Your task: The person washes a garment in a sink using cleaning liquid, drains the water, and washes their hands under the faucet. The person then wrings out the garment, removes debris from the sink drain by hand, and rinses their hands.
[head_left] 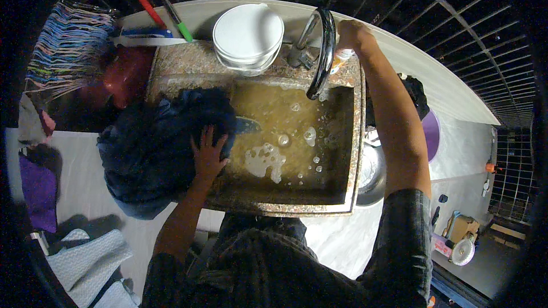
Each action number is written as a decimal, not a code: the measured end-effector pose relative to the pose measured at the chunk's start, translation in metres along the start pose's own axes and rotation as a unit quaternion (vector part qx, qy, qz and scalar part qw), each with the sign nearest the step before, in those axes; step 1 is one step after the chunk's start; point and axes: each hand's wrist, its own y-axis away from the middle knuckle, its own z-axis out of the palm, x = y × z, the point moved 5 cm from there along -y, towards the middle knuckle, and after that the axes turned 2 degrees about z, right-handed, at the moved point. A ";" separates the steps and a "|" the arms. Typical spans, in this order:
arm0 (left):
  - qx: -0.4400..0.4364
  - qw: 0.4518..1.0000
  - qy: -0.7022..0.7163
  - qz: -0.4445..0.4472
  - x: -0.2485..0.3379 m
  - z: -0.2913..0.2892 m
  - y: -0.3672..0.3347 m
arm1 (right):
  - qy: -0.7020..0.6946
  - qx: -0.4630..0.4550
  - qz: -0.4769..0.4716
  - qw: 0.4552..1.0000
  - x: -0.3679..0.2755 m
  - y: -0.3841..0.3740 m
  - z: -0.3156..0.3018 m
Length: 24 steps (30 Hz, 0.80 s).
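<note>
My left hand (209, 153) rests with fingers spread on a bundled dark blue cloth (154, 148), which hangs over the left side of a speckled stone sink (274, 208). Murky yellowish water (285, 114) with patches of foam fills the basin. Reaching to the far right corner, my right hand (355, 35) is closed around a white bottle (342, 57) with orange markings. The curved chrome faucet (325, 51) stands just left of that hand and hides part of the bottle. A bluish-grey flat piece (247, 125) pokes into the water beside the cloth.
A white lidded bucket (248, 34) stands on the sink's back ledge. At far left are a dark red container (127, 77) and a rack of hangers (71, 45). A metal bowl (372, 174) and a purple basin (432, 137) sit to the right. Metal bars (445, 28) line the back.
</note>
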 end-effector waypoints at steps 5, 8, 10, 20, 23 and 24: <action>-0.041 0.997 0.011 -0.066 -0.035 0.023 -0.020 | -0.217 -0.046 0.085 0.971 0.020 0.009 0.021; 0.030 0.990 0.113 -0.078 -0.068 0.011 -0.031 | -0.059 0.020 0.045 0.997 0.022 0.026 0.012; 0.123 0.977 0.165 -0.057 -0.091 -0.015 -0.031 | -0.028 0.069 0.060 0.995 0.018 0.036 0.012; 0.048 0.946 0.013 -0.321 -0.244 -0.092 -0.002 | -0.141 0.318 0.132 0.928 -0.002 0.116 -0.012; 0.119 0.964 -0.052 -0.234 -0.265 -0.069 -0.007 | -0.207 0.437 0.246 0.840 -0.039 0.170 0.003; 0.092 0.964 -0.057 -0.241 -0.237 -0.065 -0.027 | -0.336 0.468 0.193 0.794 -0.043 0.190 0.041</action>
